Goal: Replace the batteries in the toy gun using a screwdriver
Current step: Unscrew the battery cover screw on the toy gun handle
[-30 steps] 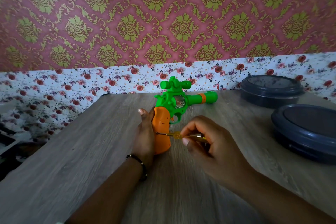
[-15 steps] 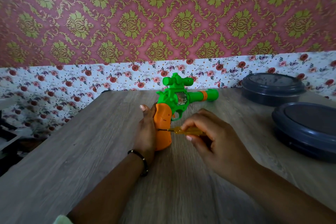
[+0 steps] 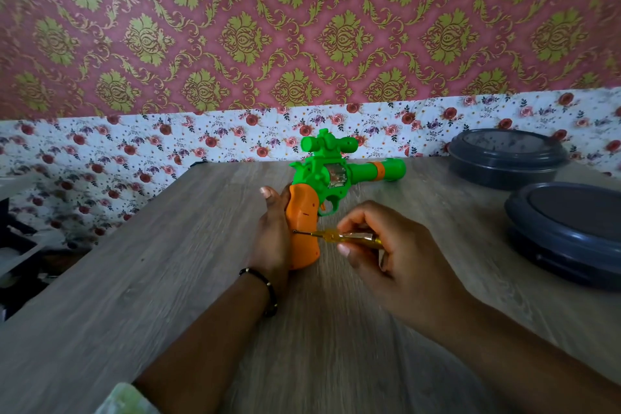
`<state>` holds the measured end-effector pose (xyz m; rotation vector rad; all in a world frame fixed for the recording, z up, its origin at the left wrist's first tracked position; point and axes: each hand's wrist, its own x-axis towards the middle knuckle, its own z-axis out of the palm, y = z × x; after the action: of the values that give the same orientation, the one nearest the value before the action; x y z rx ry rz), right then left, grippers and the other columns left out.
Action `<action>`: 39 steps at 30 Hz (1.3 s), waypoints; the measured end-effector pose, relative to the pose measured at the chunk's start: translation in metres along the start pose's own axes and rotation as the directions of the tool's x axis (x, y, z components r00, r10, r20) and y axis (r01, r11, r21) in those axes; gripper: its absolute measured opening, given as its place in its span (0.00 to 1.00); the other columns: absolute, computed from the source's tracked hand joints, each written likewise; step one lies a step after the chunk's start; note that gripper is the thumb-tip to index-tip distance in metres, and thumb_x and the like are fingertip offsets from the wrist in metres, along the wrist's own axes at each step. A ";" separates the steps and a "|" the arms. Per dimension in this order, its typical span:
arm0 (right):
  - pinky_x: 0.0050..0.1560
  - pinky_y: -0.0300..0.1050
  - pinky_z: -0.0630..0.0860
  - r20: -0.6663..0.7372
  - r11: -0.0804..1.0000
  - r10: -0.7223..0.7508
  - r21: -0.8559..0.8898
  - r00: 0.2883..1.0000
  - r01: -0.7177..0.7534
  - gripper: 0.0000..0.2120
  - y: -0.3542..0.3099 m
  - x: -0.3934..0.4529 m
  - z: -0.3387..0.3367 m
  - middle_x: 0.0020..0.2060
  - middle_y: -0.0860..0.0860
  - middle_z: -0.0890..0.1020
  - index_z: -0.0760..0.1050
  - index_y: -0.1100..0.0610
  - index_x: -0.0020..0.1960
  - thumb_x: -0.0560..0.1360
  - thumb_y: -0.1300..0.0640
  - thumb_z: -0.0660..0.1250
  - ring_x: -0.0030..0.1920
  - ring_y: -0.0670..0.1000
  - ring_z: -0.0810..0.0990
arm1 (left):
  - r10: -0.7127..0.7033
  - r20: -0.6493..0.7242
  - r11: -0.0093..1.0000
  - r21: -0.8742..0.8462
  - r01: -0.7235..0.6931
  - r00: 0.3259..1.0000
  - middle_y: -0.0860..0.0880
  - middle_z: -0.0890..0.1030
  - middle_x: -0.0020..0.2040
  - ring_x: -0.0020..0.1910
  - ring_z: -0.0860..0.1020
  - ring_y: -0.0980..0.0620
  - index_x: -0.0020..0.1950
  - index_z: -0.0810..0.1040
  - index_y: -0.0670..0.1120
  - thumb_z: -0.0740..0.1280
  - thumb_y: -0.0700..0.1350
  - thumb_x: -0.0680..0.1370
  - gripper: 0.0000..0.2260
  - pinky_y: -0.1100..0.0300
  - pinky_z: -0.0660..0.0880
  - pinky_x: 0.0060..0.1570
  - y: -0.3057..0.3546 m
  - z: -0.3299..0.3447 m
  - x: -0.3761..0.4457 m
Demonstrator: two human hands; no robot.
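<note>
A green toy gun with an orange grip stands upright on the wooden table, its barrel pointing right. My left hand holds the orange grip from the left side, thumb up against its back. My right hand pinches a small yellow-handled screwdriver held level. The metal tip of the screwdriver touches the right face of the orange grip about halfway down. No batteries are in view.
Two dark grey round lidded containers stand at the right: one at the back and a larger one nearer. The floral wall runs close behind the table. The table's left edge drops to dark clutter.
The view has shifted slightly and the gun stands a little more upright. The screwdriver tip stays on the grip while my right fingers have shifted along the handle.
</note>
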<state>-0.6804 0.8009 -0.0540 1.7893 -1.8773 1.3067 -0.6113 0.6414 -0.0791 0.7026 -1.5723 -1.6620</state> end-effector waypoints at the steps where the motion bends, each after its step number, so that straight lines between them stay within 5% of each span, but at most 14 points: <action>1: 0.37 0.34 0.71 -0.012 0.998 0.024 -0.054 1.000 -0.025 0.13 -0.001 -0.001 0.000 0.37 0.38 0.75 0.73 0.50 0.49 0.74 0.42 0.59 0.39 0.36 0.75 | 0.000 0.000 1.000 -0.003 0.000 1.000 0.47 0.80 0.64 0.62 0.79 0.45 0.71 0.72 0.56 0.47 0.81 0.64 0.46 0.42 0.72 0.67 0.000 0.000 0.001; 4: 0.27 0.44 0.69 -0.057 0.963 0.073 -0.254 0.996 -0.085 0.20 -0.001 -0.001 -0.002 0.25 0.41 0.68 0.72 0.50 0.43 0.74 0.36 0.50 0.26 0.44 0.70 | 0.005 -0.011 1.000 0.003 -0.005 1.000 0.46 0.81 0.63 0.61 0.80 0.45 0.71 0.72 0.57 0.44 0.73 0.67 0.40 0.41 0.72 0.67 0.002 0.000 0.000; 7: 0.23 0.42 0.68 -0.053 0.935 -0.028 -0.355 0.998 0.008 0.17 0.000 0.000 -0.003 0.25 0.41 0.68 0.71 0.51 0.38 0.75 0.40 0.54 0.23 0.45 0.69 | 0.023 -0.011 1.000 0.016 -0.023 1.000 0.45 0.82 0.62 0.61 0.80 0.45 0.69 0.74 0.57 0.44 0.74 0.67 0.40 0.40 0.72 0.67 -0.001 0.000 0.001; 14: 0.33 0.39 0.73 0.032 0.997 -0.035 -0.062 0.999 0.037 0.07 0.001 0.002 -0.004 0.42 0.41 0.77 0.72 0.46 0.49 0.72 0.51 0.64 0.37 0.42 0.76 | -0.002 0.000 1.000 -0.003 0.002 1.000 0.47 0.81 0.63 0.60 0.80 0.45 0.72 0.72 0.56 0.46 0.77 0.64 0.44 0.41 0.73 0.65 -0.002 -0.002 0.004; 18: 0.27 0.41 0.69 0.006 0.965 0.044 -0.259 0.999 -0.041 0.16 0.000 -0.001 -0.003 0.32 0.42 0.77 0.69 0.48 0.48 0.73 0.37 0.54 0.27 0.38 0.69 | 0.000 -0.010 1.000 0.006 0.000 1.000 0.45 0.82 0.61 0.60 0.80 0.45 0.70 0.73 0.57 0.46 0.80 0.62 0.46 0.40 0.73 0.65 -0.003 -0.001 0.006; 21: 0.24 0.44 0.67 -0.013 0.951 0.062 -0.301 0.998 -0.063 0.18 0.002 0.000 -0.004 0.22 0.45 0.69 0.68 0.50 0.40 0.74 0.37 0.50 0.23 0.47 0.70 | 0.006 -0.014 1.000 0.020 -0.006 1.000 0.46 0.82 0.61 0.59 0.81 0.45 0.70 0.73 0.58 0.46 0.80 0.61 0.46 0.39 0.74 0.64 -0.005 -0.002 0.006; 25: 0.25 0.45 0.70 0.012 0.989 0.034 -0.147 0.999 -0.032 0.11 0.002 0.002 -0.004 0.27 0.46 0.74 0.70 0.51 0.42 0.73 0.43 0.59 0.26 0.46 0.72 | 0.012 -0.006 0.999 0.038 -0.012 1.000 0.48 0.81 0.63 0.61 0.80 0.46 0.70 0.72 0.60 0.48 0.87 0.50 0.55 0.41 0.72 0.66 -0.009 -0.004 0.009; 28: 0.31 0.44 0.73 0.006 0.999 0.037 -0.024 0.999 -0.037 0.04 -0.003 0.001 -0.003 0.36 0.43 0.77 0.72 0.49 0.45 0.72 0.50 0.64 0.34 0.46 0.76 | 0.006 0.019 1.000 0.026 -0.007 1.000 0.48 0.81 0.64 0.62 0.80 0.45 0.70 0.72 0.60 0.51 0.86 0.51 0.54 0.41 0.72 0.66 -0.012 -0.004 0.011; 30: 0.33 0.44 0.74 -0.007 0.997 0.079 0.005 0.997 -0.079 0.08 -0.003 0.000 -0.002 0.39 0.42 0.78 0.71 0.47 0.48 0.71 0.46 0.63 0.35 0.45 0.77 | 0.013 0.021 0.999 0.035 -0.014 1.000 0.48 0.80 0.65 0.63 0.79 0.45 0.70 0.72 0.61 0.50 0.86 0.54 0.52 0.41 0.71 0.67 -0.014 -0.005 0.012; 35: 0.28 0.51 0.74 -0.027 0.975 0.174 -0.138 0.984 -0.176 0.21 0.002 0.000 -0.007 0.25 0.49 0.77 0.70 0.50 0.39 0.72 0.34 0.50 0.25 0.46 0.76 | 0.013 -0.004 0.999 0.031 -0.013 1.000 0.49 0.80 0.65 0.62 0.79 0.47 0.71 0.71 0.61 0.47 0.85 0.56 0.51 0.41 0.73 0.66 -0.009 -0.004 0.008; 39: 0.27 0.50 0.72 0.022 0.986 0.092 -0.140 0.996 -0.088 0.10 0.000 0.002 -0.008 0.26 0.47 0.75 0.71 0.51 0.40 0.72 0.44 0.61 0.26 0.46 0.74 | 0.021 0.006 1.000 0.022 -0.021 1.000 0.48 0.82 0.61 0.60 0.80 0.46 0.70 0.73 0.60 0.46 0.82 0.59 0.47 0.40 0.74 0.64 -0.006 -0.002 0.006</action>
<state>-0.6841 0.8051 -0.0486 1.6802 -2.0325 1.1529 -0.6140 0.6349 -0.0847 0.6912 -1.5983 -1.6351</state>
